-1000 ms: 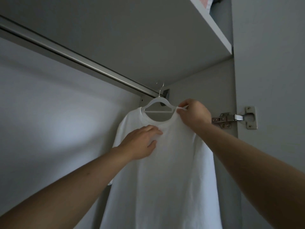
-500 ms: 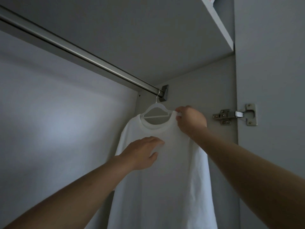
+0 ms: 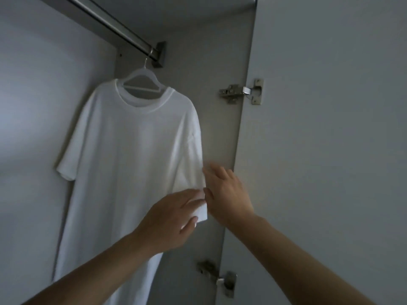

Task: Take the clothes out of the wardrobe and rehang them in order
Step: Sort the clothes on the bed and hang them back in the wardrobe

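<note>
Both hands have dropped from the collar to the right sleeve of the white T-shirt (image 3: 123, 155), which hangs on a white hanger (image 3: 141, 79) at the rail's (image 3: 114, 25) right end. Left hand (image 3: 169, 219) and right hand (image 3: 226, 192) lie flat-fingered against the sleeve, gripping nothing.

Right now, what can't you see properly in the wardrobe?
- Shirt hem: cut off by the bottom edge and hidden by the left arm, head view.
- Right sleeve's end: partly covered by the left hand; right hand blurred.
- Rail: runs out at the top edge.
- Lower hinge: blurred.
</note>
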